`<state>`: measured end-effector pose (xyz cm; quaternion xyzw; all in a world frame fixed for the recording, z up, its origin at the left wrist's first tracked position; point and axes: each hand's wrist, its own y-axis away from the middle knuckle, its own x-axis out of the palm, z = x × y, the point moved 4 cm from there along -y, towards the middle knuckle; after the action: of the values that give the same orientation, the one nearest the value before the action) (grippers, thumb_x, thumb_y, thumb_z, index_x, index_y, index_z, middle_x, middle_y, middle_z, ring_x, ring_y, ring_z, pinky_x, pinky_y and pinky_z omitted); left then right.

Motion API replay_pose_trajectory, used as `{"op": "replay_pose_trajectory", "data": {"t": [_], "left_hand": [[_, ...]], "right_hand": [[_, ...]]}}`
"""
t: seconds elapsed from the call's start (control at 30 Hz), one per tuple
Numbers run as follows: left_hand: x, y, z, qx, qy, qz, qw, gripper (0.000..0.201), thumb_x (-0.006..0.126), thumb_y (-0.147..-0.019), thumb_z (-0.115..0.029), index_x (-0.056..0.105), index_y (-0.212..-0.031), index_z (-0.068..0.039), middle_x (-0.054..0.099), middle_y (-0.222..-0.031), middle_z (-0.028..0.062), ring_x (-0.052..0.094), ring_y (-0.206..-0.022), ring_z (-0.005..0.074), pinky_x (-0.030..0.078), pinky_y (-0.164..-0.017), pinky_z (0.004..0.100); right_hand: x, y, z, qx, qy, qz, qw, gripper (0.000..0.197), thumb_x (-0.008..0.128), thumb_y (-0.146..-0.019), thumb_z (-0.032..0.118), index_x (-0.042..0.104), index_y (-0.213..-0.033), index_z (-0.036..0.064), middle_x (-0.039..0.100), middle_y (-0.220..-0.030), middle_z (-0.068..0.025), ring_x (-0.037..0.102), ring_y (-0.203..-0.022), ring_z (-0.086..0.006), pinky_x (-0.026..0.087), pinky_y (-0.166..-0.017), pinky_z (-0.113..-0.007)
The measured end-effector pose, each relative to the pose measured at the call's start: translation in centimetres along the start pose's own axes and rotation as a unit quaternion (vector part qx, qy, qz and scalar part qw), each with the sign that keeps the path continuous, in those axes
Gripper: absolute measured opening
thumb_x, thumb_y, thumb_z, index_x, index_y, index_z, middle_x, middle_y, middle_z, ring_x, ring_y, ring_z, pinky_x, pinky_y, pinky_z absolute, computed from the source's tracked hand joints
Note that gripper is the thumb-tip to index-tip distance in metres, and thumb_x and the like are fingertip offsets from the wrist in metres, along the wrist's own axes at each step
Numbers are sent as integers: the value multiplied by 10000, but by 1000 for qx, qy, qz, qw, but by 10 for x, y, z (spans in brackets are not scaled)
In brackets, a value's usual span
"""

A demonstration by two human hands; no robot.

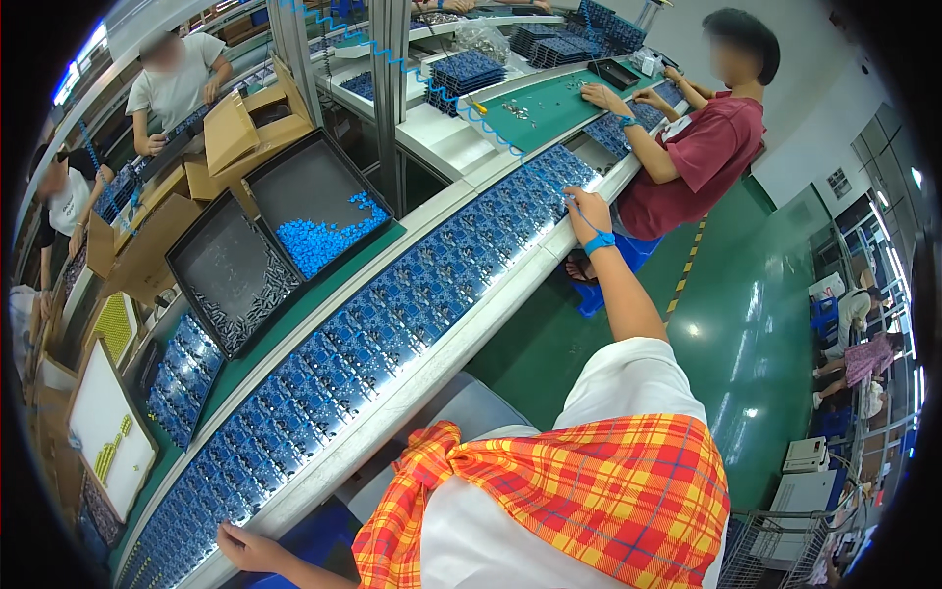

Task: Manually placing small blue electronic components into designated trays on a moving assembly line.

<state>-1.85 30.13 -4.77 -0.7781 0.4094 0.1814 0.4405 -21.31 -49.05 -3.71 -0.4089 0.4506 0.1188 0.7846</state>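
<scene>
In the head view, the right arm is stretching long and nearly straight from a white sleeve (633, 381), its bare forearm (626, 299) pointing up and slightly left. A blue band (599, 242) is circling the wrist. The right hand (591, 216) is hanging palm down over the near edge of the blue circuit boards (373, 314), fingers bending forward and lying close together. Its grip is showing only a small opening at most; whether it is touching or pinching a board, I cannot tell.

The left arm is coming in low, its forearm (306, 571) slanting up and leftward from the lower edge. The left hand (245, 547) is resting at the pale rail (461, 342), near the boards' lower end, with its fingers curling toward them. Its grip is partly hiding itself, so I cannot tell how far it is opening or whether it is holding anything.

The boards are lying in a long band between the two hands, filling the table inside the rail. Beyond them, one black tray (294, 182) is holding blue parts (319, 240), while another dark tray (221, 250) beside it is holding small grey pieces (260, 299). A co-worker in a dark red shirt (711, 147) is sitting farther along.
</scene>
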Motion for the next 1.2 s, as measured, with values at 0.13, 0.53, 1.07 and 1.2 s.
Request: {"op": "replay_pose_trajectory", "data": {"t": [0.13,0.53,1.07,1.2], "left_hand": [[1,0,2,4,3,-5,1000,279,522,-993,-193,638,-1061,51,668,-997,154,643,-897,267,508,-801,340],[-2,2,0,0,-4,-11,1000,275,528,-992,-193,645,-1066,45,673,-993,144,641,-890,255,503,-791,332],[-21,9,-24,4,-23,-10,1000,244,550,-972,-164,657,-1024,49,679,-967,141,630,-869,246,492,-802,338],[-24,13,-44,-17,-8,-9,1000,233,560,-963,-158,663,-1018,44,683,-955,137,629,-866,247,490,-806,340]], "right_hand": [[1,0,-1,-4,-3,12,1000,191,635,-862,171,694,-1041,143,643,-772,-139,612,-827,-330,488,-747,-440],[1,0,1,10,-16,17,1000,184,647,-858,179,706,-1029,140,648,-782,-130,610,-846,-319,488,-763,-420],[-3,-7,-16,15,-11,23,1000,195,611,-866,174,701,-1036,144,675,-868,-179,628,-831,-382,494,-750,-468],[-2,-10,-38,5,-8,62,998,252,562,-880,164,690,-1098,153,669,-848,-198,634,-823,-387,495,-741,-484]]}}
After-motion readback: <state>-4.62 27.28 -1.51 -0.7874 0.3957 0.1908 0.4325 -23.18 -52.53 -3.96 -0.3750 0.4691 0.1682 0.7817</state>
